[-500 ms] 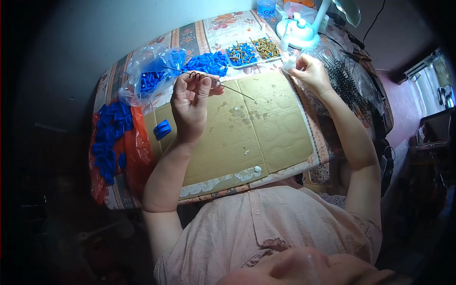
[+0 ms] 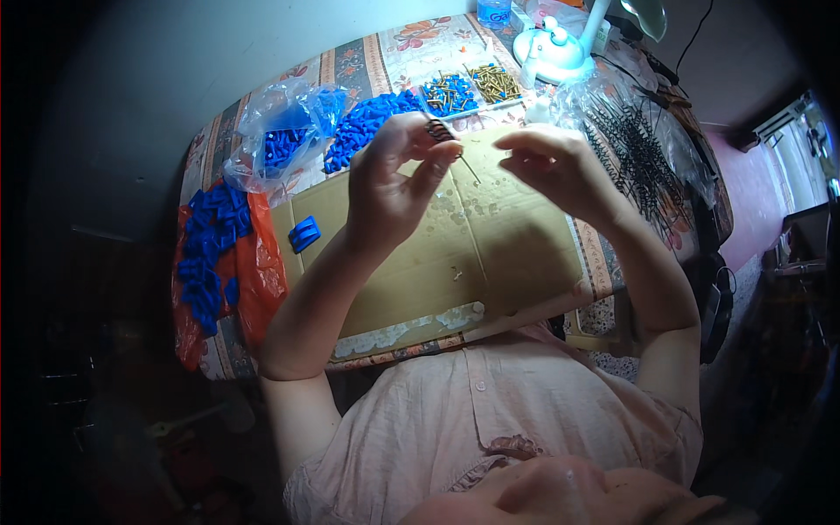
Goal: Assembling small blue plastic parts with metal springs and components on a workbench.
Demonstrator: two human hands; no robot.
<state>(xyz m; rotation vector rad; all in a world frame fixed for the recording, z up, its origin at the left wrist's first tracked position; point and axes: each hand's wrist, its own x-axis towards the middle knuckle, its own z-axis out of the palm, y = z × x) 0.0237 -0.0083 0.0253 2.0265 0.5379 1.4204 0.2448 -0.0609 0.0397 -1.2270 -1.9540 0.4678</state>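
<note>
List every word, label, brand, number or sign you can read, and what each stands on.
Translucent plastic bottle with a blue label, top edge: pale, partly visible lettering; I won't copy brand wording.
Flat tan cardboard sheet: no lettering seen, only stains and pale patches.
Dark coiled wire in the left hand: none seen.
Crumpled red plastic bag: none readable.
Elsewhere: no number or sign is legible.

White desk lamp (image 2: 551, 59) at one o'clock, blue-tinted bottle (image 2: 494, 15) beyond its left side between twelve and one, flowered tablecloth (image 2: 418, 37) showing at twelve, pale wall (image 2: 188, 70) at ten, bright opening (image 2: 794, 157) between two and three.
</note>
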